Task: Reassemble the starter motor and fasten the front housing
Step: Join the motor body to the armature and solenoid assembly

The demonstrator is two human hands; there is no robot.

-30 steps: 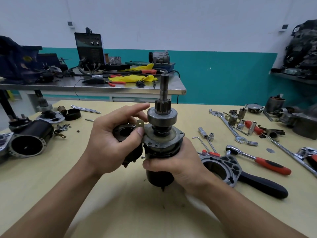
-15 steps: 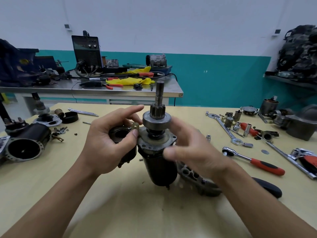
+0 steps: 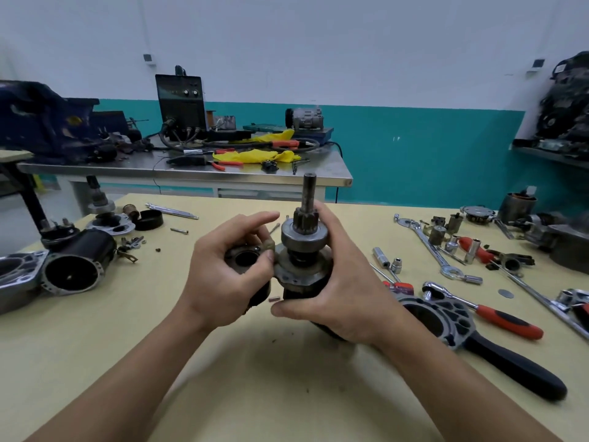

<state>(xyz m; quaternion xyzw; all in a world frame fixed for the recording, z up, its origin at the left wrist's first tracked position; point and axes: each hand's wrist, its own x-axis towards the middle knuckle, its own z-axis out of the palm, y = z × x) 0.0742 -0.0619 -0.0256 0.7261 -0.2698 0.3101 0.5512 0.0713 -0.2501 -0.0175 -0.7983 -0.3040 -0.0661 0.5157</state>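
Grey steel and black casing make up the starter motor (image 3: 302, 266), held upright above the yellow table (image 3: 287, 393) with its shaft (image 3: 309, 193) pointing up. The right hand (image 3: 344, 291) wraps around the motor's right side, fingers closed on the body. The left hand (image 3: 223, 282) clamps the solenoid (image 3: 245, 258) on the motor's left, thumb and forefinger pinching near the flange. Just right of the right wrist lies the front housing (image 3: 446, 317), with a red-handled ratchet (image 3: 487, 314) beyond it.
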